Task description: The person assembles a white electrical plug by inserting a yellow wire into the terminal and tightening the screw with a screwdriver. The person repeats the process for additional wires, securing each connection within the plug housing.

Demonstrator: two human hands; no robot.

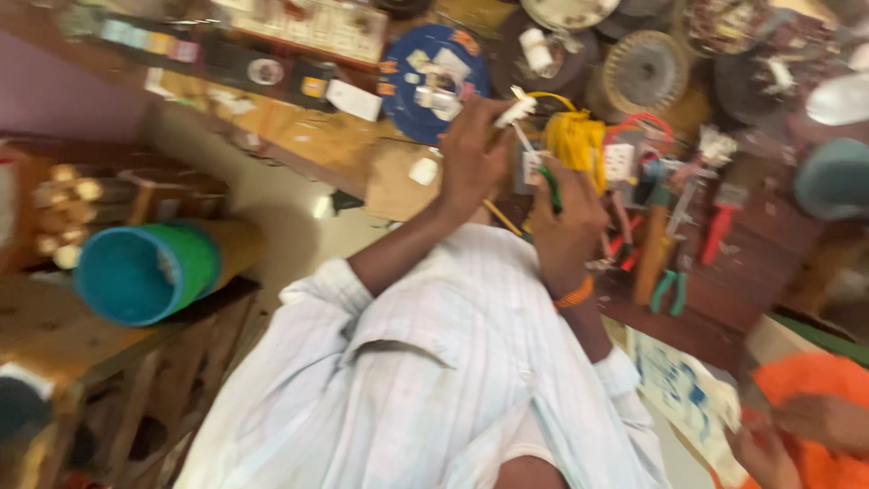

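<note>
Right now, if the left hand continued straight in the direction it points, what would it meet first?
Probably the blue round plate lying just beyond the left hand, which holds a small white piece. The picture is blurred, so depth is unsure.

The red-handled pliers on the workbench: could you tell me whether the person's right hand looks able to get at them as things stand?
Probably yes. The red-handled pliers lie uncovered on the workbench, just beyond the right hand. That hand, however, already holds a green-handled tool, so its fingers are occupied.

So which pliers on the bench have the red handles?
The red-handled pliers lie farthest right on the dark bench. The teal-handled pliers lie lower down, nearer the person's right hand, and their handles are blue-green.
</note>
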